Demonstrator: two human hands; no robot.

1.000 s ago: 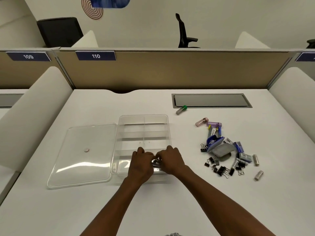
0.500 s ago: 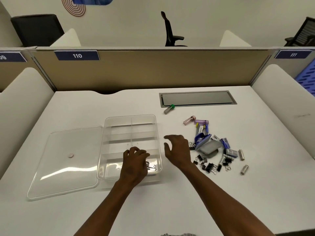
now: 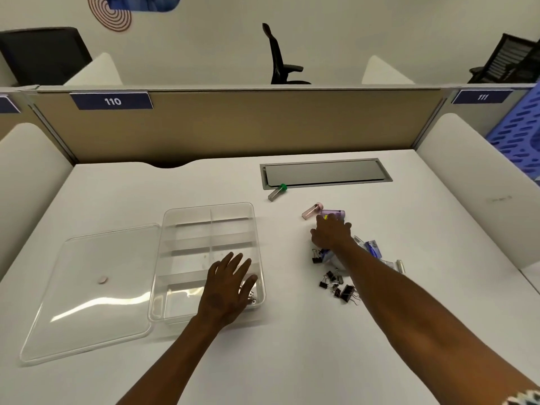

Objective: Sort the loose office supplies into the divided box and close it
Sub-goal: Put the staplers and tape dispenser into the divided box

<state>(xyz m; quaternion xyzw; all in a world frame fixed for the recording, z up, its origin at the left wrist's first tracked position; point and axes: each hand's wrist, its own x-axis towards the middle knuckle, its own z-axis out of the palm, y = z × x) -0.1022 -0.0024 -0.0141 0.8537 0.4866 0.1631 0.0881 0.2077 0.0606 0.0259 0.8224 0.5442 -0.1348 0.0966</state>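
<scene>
Right hand [image 3: 331, 233] is stretched out over the far end of the pile of loose supplies [image 3: 339, 285]. Fingers are spread and reach toward the purple case [image 3: 336, 213] and the pink tube [image 3: 311, 211] just beyond the fingertips. Cannot tell whether anything is pinched underneath; nothing visibly held.

Left hand [image 3: 228, 287] lies flat with straight fingers over the near right compartment of the clear divided box [image 3: 204, 226], holding nothing. A few small metal pieces [image 3: 252, 298] show at that corner.

Key relation: box lies left of the pile, lid [image 3: 87, 287] off, further left. Purple case's long axis runs left-right; pink tube is angled. Green-capped tube [image 3: 277, 192] lies apart, far side. Right hand is nearer all loose items; carry goes leftward.
</scene>
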